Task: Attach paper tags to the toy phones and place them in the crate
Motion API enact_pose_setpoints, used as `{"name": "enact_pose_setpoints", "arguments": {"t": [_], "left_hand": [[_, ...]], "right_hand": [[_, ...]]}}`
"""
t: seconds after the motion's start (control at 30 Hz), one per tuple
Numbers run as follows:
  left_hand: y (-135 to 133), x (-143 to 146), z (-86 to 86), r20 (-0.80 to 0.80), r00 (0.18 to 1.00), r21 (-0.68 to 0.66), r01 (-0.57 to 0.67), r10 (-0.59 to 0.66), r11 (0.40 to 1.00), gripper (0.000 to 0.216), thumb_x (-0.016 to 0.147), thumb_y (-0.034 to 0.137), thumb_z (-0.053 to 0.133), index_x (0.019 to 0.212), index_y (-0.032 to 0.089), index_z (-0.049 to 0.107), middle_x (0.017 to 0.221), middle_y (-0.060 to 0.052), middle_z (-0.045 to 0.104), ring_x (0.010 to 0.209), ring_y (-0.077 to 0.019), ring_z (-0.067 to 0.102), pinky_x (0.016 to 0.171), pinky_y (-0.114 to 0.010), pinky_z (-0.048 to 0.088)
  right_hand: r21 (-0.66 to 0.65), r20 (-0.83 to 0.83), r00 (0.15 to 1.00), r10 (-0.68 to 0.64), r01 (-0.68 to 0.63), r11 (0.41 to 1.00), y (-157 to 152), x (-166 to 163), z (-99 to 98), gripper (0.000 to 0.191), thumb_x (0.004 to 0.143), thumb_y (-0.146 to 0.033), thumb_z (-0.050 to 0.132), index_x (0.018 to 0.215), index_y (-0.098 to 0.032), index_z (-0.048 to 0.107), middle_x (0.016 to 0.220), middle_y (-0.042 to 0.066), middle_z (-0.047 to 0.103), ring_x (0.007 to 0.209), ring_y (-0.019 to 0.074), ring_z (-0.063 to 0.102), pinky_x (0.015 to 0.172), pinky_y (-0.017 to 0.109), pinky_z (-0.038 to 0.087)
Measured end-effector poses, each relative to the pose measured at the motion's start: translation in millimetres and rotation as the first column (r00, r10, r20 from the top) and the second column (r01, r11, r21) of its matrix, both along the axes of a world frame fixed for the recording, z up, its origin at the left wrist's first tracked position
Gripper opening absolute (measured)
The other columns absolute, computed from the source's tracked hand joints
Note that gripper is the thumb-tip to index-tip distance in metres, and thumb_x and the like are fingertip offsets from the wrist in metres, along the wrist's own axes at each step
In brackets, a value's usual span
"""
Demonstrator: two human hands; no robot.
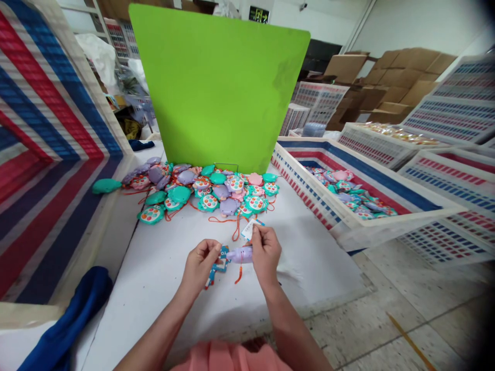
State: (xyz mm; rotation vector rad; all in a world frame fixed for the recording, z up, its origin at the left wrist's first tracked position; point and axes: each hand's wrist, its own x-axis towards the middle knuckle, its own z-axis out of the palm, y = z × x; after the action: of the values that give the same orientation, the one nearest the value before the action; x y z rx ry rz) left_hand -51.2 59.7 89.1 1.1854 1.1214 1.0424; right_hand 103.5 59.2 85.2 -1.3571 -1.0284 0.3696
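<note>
Both my hands are over the near part of the white table. My right hand (266,252) pinches a white card tag (247,230) with a blue edge between thumb and fingers. A purple animal-shaped toy (240,255) with an orange cord lies right against that hand; whether its fingers also grip it is unclear. My left hand (201,262) is closed, thumb against fingers, beside blue printed cards (222,260). What it pinches is hard to make out. Beyond the hands, a pile of similar toys (180,195) in green, purple and pink lies with orange cord loops.
An upright green board (220,87) stands behind the pile. To the right, a white crate (386,193) with a striped lining holds more toys. A striped-lined crate (50,154) stands at the left, with blue cloth (77,314) near it. Cardboard boxes (406,77) are stacked behind.
</note>
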Motion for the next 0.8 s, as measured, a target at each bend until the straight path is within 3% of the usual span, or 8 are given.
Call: {"name": "enact_pose_setpoints", "arguments": {"t": [0.07, 0.17, 0.3, 0.43, 0.57, 0.67, 0.73, 0.8], "left_hand": [[-2, 2, -0.8, -0.145, 0.989, 0.198, 0.021, 0.008, 0.980, 0.023, 0.074, 0.039, 0.063, 0.074, 0.017, 0.059, 0.068, 0.000, 0.059, 0.063, -0.0137, 0.056, 0.060, -0.025, 0.045], [-6, 6, -2.2, -0.376, 0.927, 0.408, 0.178, -0.013, 0.895, 0.021, 0.068, 0.033, 0.071, 0.082, 0.019, 0.063, 0.082, -0.004, 0.063, 0.078, -0.0194, 0.056, 0.072, -0.030, 0.045], [-7, 5, -4.2, -0.515, 0.857, 0.478, 0.290, -0.002, 0.829, 0.013, 0.079, 0.028, 0.060, 0.088, 0.023, 0.067, 0.087, -0.007, 0.067, 0.086, -0.0215, 0.056, 0.078, -0.033, 0.043], [-6, 3, -2.5, -0.554, 0.832, 0.471, 0.347, -0.034, 0.811, 0.016, 0.083, 0.025, 0.052, 0.083, 0.023, 0.068, 0.082, -0.006, 0.067, 0.081, -0.0202, 0.056, 0.076, -0.031, 0.042], [-5, 3, 0.8, -0.415, 0.900, 0.343, 0.291, -0.133, 0.893, 0.012, 0.076, 0.022, 0.054, 0.071, 0.020, 0.065, 0.074, -0.004, 0.063, 0.075, -0.0187, 0.055, 0.071, -0.029, 0.043], [-2, 2, -0.6, -0.119, 0.961, 0.027, 0.253, -0.248, 0.967, 0.013, 0.073, 0.030, 0.059, 0.068, 0.018, 0.061, 0.064, -0.001, 0.057, 0.061, -0.0143, 0.052, 0.060, -0.024, 0.042], [0, 2, -4.3, 0.087, 0.958, -0.144, 0.282, -0.272, 0.948, 0.020, 0.072, 0.036, 0.062, 0.069, 0.016, 0.059, 0.063, 0.000, 0.057, 0.058, -0.0117, 0.051, 0.059, -0.021, 0.040], [1, 5, -10.1, 0.228, 0.934, -0.212, 0.324, -0.276, 0.922, 0.026, 0.071, 0.041, 0.065, 0.070, 0.015, 0.059, 0.068, -0.001, 0.058, 0.059, -0.0098, 0.051, 0.060, -0.020, 0.039]], "right_hand": [[-0.022, 0.117, 0.993, 0.016, -0.013, 1.000, 1, -1, -4.3, 0.017, 0.086, -0.032, 0.049, 0.083, -0.017, 0.057, 0.059, -0.002, 0.055, 0.049, 0.0113, 0.054, 0.050, 0.022, 0.044], [-0.018, 0.283, 0.959, 0.027, -0.023, 1.000, 0, -3, -7.9, 0.017, 0.087, -0.028, 0.046, 0.084, -0.017, 0.058, 0.064, -0.001, 0.058, 0.055, 0.0117, 0.054, 0.056, 0.023, 0.044], [0.008, 0.410, 0.912, 0.026, -0.033, 0.999, -2, -4, -6.5, 0.017, 0.088, -0.026, 0.045, 0.085, -0.017, 0.059, 0.067, 0.001, 0.059, 0.058, 0.0118, 0.053, 0.059, 0.023, 0.043], [-0.015, 0.463, 0.885, 0.052, -0.051, 0.999, -2, -4, -3.4, 0.017, 0.088, -0.024, 0.043, 0.085, -0.016, 0.058, 0.067, 0.001, 0.058, 0.059, 0.0120, 0.053, 0.059, 0.023, 0.041], [-0.092, 0.476, 0.869, 0.138, -0.107, 0.990, -3, -2, -2.0, 0.017, 0.087, -0.023, 0.044, 0.081, -0.017, 0.058, 0.064, 0.000, 0.056, 0.055, 0.0115, 0.050, 0.056, 0.022, 0.038], [-0.174, 0.433, 0.871, 0.233, -0.172, 0.969, -2, 1, -6.0, 0.016, 0.085, -0.023, 0.045, 0.078, -0.018, 0.057, 0.059, -0.002, 0.053, 0.052, 0.0107, 0.048, 0.052, 0.021, 0.035], [-0.217, 0.398, 0.874, 0.278, -0.204, 0.955, -2, 3, -12.0, 0.016, 0.085, -0.024, 0.045, 0.077, -0.018, 0.058, 0.057, -0.003, 0.052, 0.051, 0.0107, 0.047, 0.050, 0.020, 0.034], [-0.254, 0.365, 0.878, 0.309, -0.225, 0.941, -1, 6, -18.9, 0.018, 0.085, -0.026, 0.044, 0.076, -0.019, 0.058, 0.055, -0.004, 0.052, 0.050, 0.0111, 0.048, 0.049, 0.020, 0.035]]}}
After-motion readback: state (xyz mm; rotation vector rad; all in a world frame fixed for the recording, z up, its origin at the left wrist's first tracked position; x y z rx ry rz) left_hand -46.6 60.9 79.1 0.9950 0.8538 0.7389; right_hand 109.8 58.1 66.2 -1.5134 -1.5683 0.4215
